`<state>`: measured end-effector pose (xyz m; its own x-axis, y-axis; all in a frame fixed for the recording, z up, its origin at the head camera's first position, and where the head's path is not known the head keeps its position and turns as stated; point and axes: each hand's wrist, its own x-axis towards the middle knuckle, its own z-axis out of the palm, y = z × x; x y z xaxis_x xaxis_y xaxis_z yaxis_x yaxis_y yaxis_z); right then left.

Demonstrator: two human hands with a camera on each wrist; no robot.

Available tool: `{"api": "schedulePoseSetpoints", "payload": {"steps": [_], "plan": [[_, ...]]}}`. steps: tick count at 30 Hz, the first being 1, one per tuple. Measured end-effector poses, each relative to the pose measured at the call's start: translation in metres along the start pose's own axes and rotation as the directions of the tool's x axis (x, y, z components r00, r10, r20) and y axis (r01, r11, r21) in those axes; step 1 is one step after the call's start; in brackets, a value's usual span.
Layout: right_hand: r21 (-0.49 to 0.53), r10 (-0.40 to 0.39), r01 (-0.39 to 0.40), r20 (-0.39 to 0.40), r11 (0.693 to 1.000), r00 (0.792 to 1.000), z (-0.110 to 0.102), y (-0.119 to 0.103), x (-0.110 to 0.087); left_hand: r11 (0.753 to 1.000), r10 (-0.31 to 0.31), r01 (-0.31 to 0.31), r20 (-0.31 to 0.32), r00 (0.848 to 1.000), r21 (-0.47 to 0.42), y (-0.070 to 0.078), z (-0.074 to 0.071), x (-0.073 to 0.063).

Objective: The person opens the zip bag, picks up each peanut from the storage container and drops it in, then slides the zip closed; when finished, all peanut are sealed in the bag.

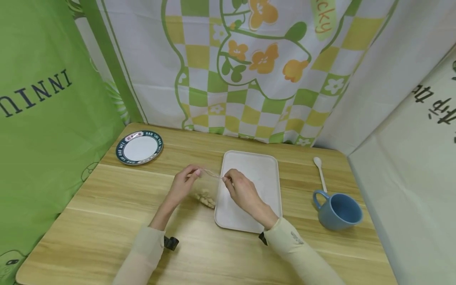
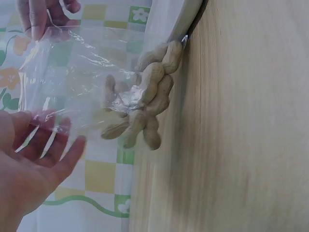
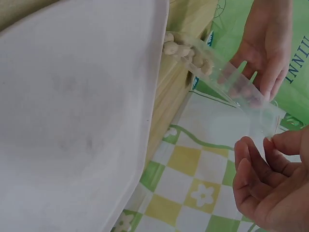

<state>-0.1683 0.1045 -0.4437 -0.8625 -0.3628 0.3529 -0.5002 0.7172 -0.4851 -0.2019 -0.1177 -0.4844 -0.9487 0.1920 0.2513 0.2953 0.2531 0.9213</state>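
Note:
A clear plastic bag (image 2: pixel 82 72) hangs between both hands, its top edge stretched from one to the other. Several unshelled peanuts (image 2: pixel 152 89) lie gathered in its lower end. My left hand (image 1: pixel 183 184) pinches one top corner between thumb and fingers. At the opposite corner, my right hand (image 1: pixel 244 192) pinches the bag's edge with thumb and forefinger, its other fingers curled loosely. In the head view the bag's bottom is just left of a white rectangular tray (image 1: pixel 251 213); whether it touches the table cannot be told.
A plate with a dark green lettered rim (image 1: pixel 124 155) sits at the far left of the wooden table (image 1: pixel 103 221). On the right stand a blue mug (image 1: pixel 329 215) and, behind it, a white spoon (image 1: pixel 322 174). A patterned curtain (image 1: pixel 249 95) hangs along the back edge.

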Motion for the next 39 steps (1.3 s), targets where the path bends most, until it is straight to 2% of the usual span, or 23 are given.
{"api": "schedulePoseSetpoints", "payload": {"steps": [3,7,12,16,23,26,32,39], "plan": [[0.03,0.008,-0.008,-0.016,1.0,1.0,0.0,0.002,-0.001,0.999,0.042,-0.043,-0.051,0.998,-0.02,0.015,-0.001,-0.006],[0.091,-0.036,0.04,-0.046,0.995,0.998,-0.001,0.0,0.003,0.994,0.102,-0.104,-0.046,0.994,-0.027,0.039,-0.003,-0.014],[0.122,-0.147,0.153,-0.059,0.981,0.987,-0.003,-0.009,0.015,0.988,0.154,-0.154,-0.015,0.988,0.012,0.05,-0.002,-0.018],[0.12,-0.189,0.195,-0.065,0.973,0.98,0.0,-0.015,0.019,0.992,0.128,-0.128,0.021,0.992,0.003,0.055,-0.002,-0.024],[0.123,-0.243,0.245,-0.034,0.962,0.969,0.003,-0.019,0.02,0.996,0.089,-0.088,0.017,0.996,-0.007,0.057,-0.003,-0.032],[0.135,-0.239,0.239,-0.015,0.961,0.971,0.004,-0.02,0.02,0.996,0.087,-0.087,0.013,0.996,-0.012,0.057,-0.003,-0.034],[0.152,-0.243,0.244,-0.027,0.958,0.97,0.007,-0.019,0.018,0.99,0.129,-0.129,0.001,0.992,-0.065,0.051,-0.002,-0.033],[0.152,-0.269,0.275,-0.061,0.949,0.961,0.008,-0.02,0.017,0.964,0.208,-0.206,-0.009,0.978,-0.168,0.045,-0.004,-0.032]]}}
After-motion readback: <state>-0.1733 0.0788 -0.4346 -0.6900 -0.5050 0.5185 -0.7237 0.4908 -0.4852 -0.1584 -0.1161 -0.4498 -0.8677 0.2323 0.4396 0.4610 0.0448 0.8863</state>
